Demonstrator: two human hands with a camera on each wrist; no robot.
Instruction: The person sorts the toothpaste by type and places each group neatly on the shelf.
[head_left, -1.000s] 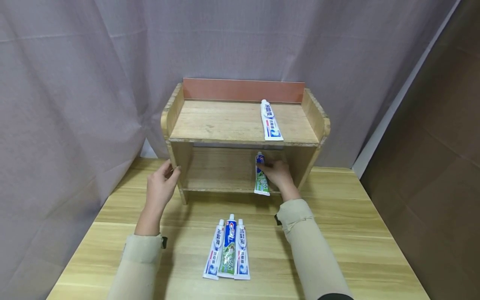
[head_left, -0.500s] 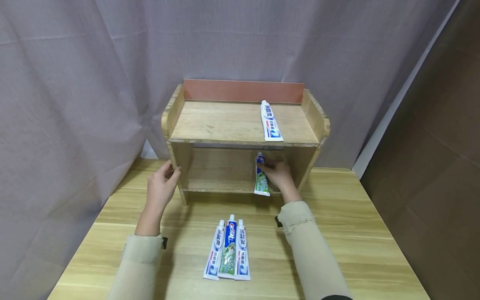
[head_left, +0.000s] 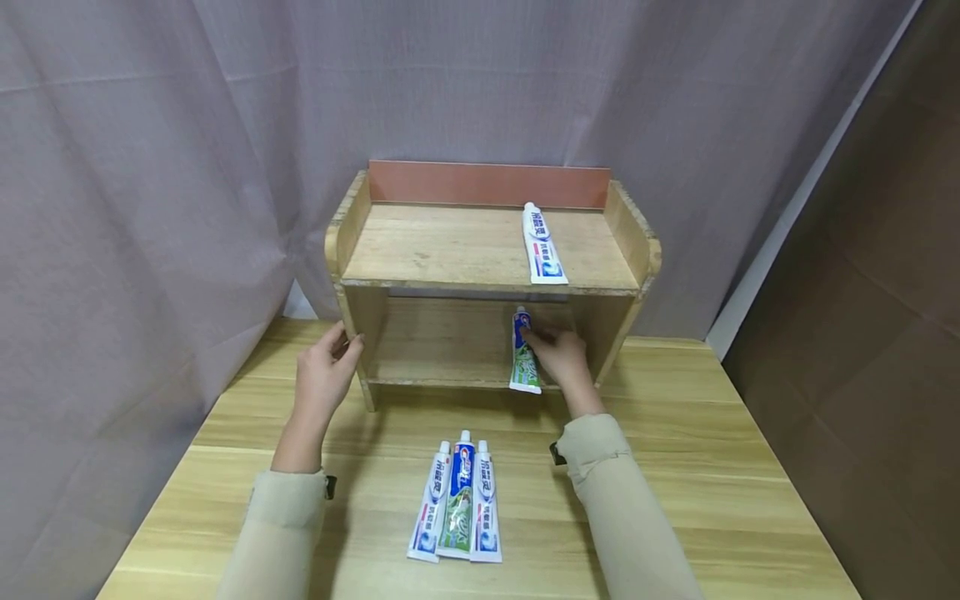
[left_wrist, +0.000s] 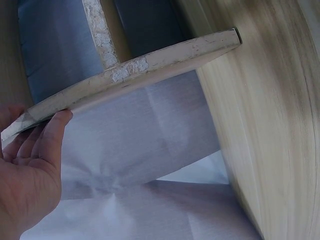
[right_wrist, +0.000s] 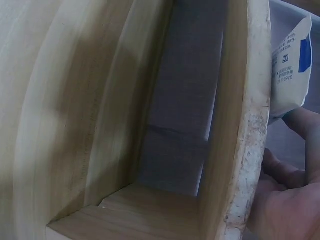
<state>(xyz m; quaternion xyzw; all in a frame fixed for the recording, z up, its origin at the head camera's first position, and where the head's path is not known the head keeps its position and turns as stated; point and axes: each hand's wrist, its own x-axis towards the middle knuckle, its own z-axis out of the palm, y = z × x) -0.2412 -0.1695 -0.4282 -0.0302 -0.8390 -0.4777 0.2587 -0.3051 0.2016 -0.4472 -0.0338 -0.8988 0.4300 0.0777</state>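
A two-tier wooden shelf point(head_left: 450, 285) stands at the back of the table. My left hand point(head_left: 322, 371) pinches the front edge of its left side panel point(left_wrist: 170, 55), thumb on one face and fingers on the other in the left wrist view. On the lower tier, my right hand point(head_left: 561, 357) holds a blue-and-green toothpaste tube point(head_left: 525, 373), cap toward the back and flat end at the front edge. The right wrist view catches the tube's pale crimped end point(right_wrist: 290, 75) beyond the shelf board point(right_wrist: 252, 120). A white toothpaste tube point(head_left: 543, 246) lies on the upper tier.
In front of the shelf, a blue-and-green toothpaste tube point(head_left: 457, 508) lies between two white toothpaste tubes, the left one point(head_left: 430, 512) and the right one point(head_left: 486, 512), on the wooden table point(head_left: 675, 467). A grey curtain point(head_left: 465, 83) hangs behind; a brown panel point(head_left: 862, 250) borders the right.
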